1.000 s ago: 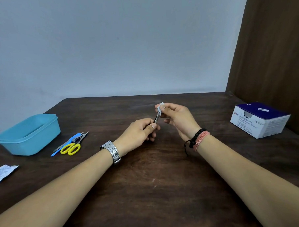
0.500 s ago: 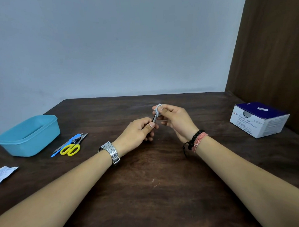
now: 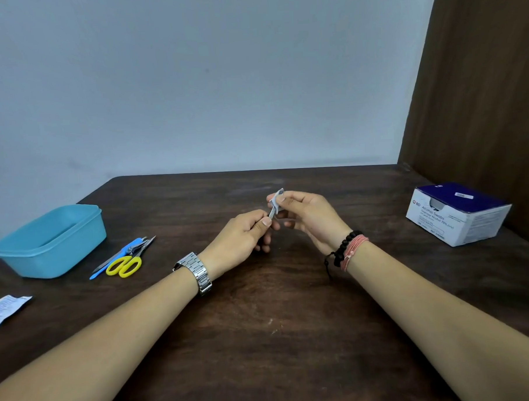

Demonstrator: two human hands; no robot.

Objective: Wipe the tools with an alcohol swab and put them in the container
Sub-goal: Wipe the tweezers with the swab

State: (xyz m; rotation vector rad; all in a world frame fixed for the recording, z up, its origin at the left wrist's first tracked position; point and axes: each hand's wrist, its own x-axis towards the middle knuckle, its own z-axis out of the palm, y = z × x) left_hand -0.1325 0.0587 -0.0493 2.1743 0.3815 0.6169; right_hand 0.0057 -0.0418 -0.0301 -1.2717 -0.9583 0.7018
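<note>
The right hand (image 3: 306, 216) has slid its pinched swab (image 3: 276, 198) up to the tip of the metal tool (image 3: 272, 213) gripped by the left hand (image 3: 240, 240). That wipe looks nearly finished. The container (image 3: 46, 240) waits at nine o'clock.

Your dark wooden table (image 3: 263, 336) carries a blue container (image 3: 51, 240) at far left, yellow-handled scissors (image 3: 125, 265) and other small tools (image 3: 132, 250) just beside it, a torn wrapper (image 3: 4, 310) nearer you, and 1 swab box (image 3: 458, 214) at right.
</note>
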